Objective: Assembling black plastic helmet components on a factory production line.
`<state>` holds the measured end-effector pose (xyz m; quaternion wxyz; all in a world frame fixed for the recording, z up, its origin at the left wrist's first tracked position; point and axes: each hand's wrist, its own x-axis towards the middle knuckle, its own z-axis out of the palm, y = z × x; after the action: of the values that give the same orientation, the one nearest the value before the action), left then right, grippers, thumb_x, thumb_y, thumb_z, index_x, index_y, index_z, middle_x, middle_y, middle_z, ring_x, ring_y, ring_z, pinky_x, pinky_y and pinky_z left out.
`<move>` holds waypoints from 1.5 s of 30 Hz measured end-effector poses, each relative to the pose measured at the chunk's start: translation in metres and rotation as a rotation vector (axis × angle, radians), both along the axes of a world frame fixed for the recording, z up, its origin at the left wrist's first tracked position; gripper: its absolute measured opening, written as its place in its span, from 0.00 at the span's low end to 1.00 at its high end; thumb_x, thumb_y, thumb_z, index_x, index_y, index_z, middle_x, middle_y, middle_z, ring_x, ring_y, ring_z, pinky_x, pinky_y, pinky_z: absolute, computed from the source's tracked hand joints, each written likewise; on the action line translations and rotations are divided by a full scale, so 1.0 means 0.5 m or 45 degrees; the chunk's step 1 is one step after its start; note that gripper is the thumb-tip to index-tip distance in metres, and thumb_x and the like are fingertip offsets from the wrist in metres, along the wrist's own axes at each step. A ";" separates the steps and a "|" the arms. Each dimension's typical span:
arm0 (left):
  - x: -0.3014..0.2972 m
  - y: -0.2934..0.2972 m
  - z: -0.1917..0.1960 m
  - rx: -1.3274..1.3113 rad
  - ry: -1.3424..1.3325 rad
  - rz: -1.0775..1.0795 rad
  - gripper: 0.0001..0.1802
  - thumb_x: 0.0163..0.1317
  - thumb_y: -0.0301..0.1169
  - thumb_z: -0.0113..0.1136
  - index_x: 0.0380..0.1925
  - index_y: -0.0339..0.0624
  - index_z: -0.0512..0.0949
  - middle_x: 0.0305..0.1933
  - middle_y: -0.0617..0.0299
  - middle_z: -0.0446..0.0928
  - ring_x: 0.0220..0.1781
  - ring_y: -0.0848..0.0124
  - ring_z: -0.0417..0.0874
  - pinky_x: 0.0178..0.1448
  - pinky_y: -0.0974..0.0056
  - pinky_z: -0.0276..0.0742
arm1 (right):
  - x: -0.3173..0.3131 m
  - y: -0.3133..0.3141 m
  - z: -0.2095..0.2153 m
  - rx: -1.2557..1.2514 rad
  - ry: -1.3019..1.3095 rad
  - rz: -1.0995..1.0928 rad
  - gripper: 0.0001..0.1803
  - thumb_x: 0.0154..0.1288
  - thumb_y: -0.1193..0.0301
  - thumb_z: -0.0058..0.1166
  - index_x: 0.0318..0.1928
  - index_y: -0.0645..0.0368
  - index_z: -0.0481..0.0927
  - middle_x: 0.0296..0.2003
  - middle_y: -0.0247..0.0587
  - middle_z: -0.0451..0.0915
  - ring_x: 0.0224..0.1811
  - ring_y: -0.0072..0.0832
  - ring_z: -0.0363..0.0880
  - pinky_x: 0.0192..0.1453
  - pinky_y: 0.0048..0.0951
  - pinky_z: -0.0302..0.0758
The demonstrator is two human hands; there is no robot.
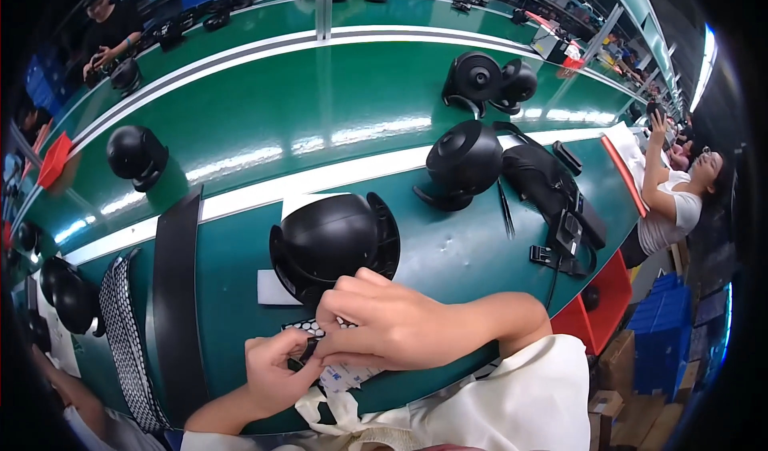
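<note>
Close to the table's near edge my two hands meet. My left hand (276, 368) is closed in a pinch on a small black part (307, 350). My right hand (392, 323) reaches over from the right, its fingertips pressed together against the same spot; what they grip is hidden. Beneath the hands lies a sheet of white round stickers (300, 325), partly covered, and a white printed backing piece (346, 376) shows below the right palm. Just beyond stands a large rounded black housing (332, 231) with curved side arms, beside a small white pad (274, 288).
Left of me lie a long black strip (178, 291) and a white-dotted strip (126, 335). Another black housing (464, 159), tweezers (506, 209) and black straps with a box (568, 231) are at right. A red bin (596, 307) stands beside the table. Co-workers sit nearby.
</note>
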<state>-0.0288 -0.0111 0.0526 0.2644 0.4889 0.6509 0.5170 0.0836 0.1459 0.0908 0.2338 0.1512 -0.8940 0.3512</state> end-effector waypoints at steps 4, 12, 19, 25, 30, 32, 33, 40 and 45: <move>0.008 0.002 -0.010 0.004 -0.155 0.013 0.07 0.43 0.18 0.62 0.19 0.32 0.71 0.13 0.64 0.70 0.17 0.85 0.68 0.20 0.77 0.64 | 0.007 0.001 0.004 0.061 -0.022 0.022 0.08 0.47 0.68 0.56 0.24 0.58 0.74 0.29 0.35 0.63 0.32 0.28 0.62 0.34 0.28 0.57; 0.001 -0.014 -0.002 0.067 0.090 -0.004 0.08 0.40 0.22 0.64 0.17 0.36 0.72 0.11 0.62 0.69 0.11 0.76 0.71 0.17 0.74 0.63 | 0.009 -0.023 -0.008 0.190 0.224 -0.133 0.13 0.46 0.72 0.53 0.35 0.60 0.73 0.32 0.35 0.69 0.36 0.28 0.69 0.38 0.26 0.60; 0.003 0.001 -0.001 0.159 0.349 0.034 0.09 0.41 0.23 0.66 0.18 0.36 0.72 0.12 0.61 0.71 0.12 0.73 0.75 0.17 0.73 0.66 | 0.014 -0.025 -0.010 -0.249 -0.018 -0.086 0.18 0.46 0.78 0.57 0.41 0.60 0.72 0.31 0.35 0.71 0.32 0.28 0.69 0.36 0.27 0.61; -0.004 0.007 0.006 0.143 0.153 -0.039 0.09 0.45 0.24 0.65 0.22 0.36 0.72 0.15 0.58 0.74 0.14 0.74 0.76 0.18 0.75 0.66 | 0.004 -0.012 -0.022 -0.065 0.041 -0.105 0.22 0.47 0.76 0.53 0.47 0.61 0.68 0.29 0.36 0.68 0.30 0.30 0.65 0.36 0.28 0.60; -0.020 -0.013 0.005 -0.025 -0.228 -0.179 0.07 0.51 0.24 0.60 0.26 0.35 0.71 0.17 0.62 0.74 0.18 0.81 0.72 0.22 0.76 0.65 | 0.005 0.009 -0.016 0.037 0.002 0.245 0.20 0.45 0.73 0.53 0.43 0.65 0.73 0.32 0.39 0.71 0.30 0.29 0.67 0.33 0.26 0.61; -0.011 -0.012 0.008 -0.145 -0.689 -0.252 0.05 0.58 0.26 0.54 0.29 0.35 0.71 0.22 0.69 0.72 0.23 0.85 0.66 0.27 0.77 0.63 | -0.005 -0.011 -0.036 0.382 0.673 0.028 0.10 0.47 0.72 0.56 0.34 0.57 0.77 0.29 0.40 0.76 0.23 0.23 0.68 0.20 0.19 0.58; -0.014 -0.010 0.017 -0.184 -0.609 -0.253 0.05 0.60 0.27 0.51 0.29 0.35 0.71 0.23 0.70 0.71 0.25 0.86 0.66 0.28 0.78 0.62 | -0.005 -0.006 -0.046 0.376 0.674 0.068 0.10 0.48 0.72 0.56 0.35 0.56 0.78 0.30 0.39 0.76 0.24 0.22 0.67 0.20 0.18 0.57; -0.013 0.025 -0.007 0.080 0.003 0.040 0.03 0.51 0.21 0.54 0.28 0.37 0.73 0.25 0.59 0.73 0.22 0.73 0.71 0.24 0.73 0.66 | 0.006 0.082 0.008 -0.770 0.396 -0.468 0.24 0.45 0.89 0.51 0.46 0.67 0.64 0.28 0.40 0.74 0.30 0.24 0.74 0.36 0.23 0.69; -0.021 0.046 -0.026 0.286 0.703 -0.060 0.11 0.53 0.40 0.53 0.26 0.44 0.76 0.45 0.55 0.75 0.51 0.59 0.68 0.45 0.60 0.64 | 0.015 0.168 0.009 -0.696 -0.008 -0.591 0.25 0.50 0.84 0.52 0.50 0.67 0.61 0.28 0.37 0.75 0.33 0.20 0.71 0.40 0.20 0.65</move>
<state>-0.0392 0.0118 0.0396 0.0334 0.6523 0.6253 0.4270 0.0910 0.2298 0.0955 0.3363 -0.1249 -0.7782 0.5155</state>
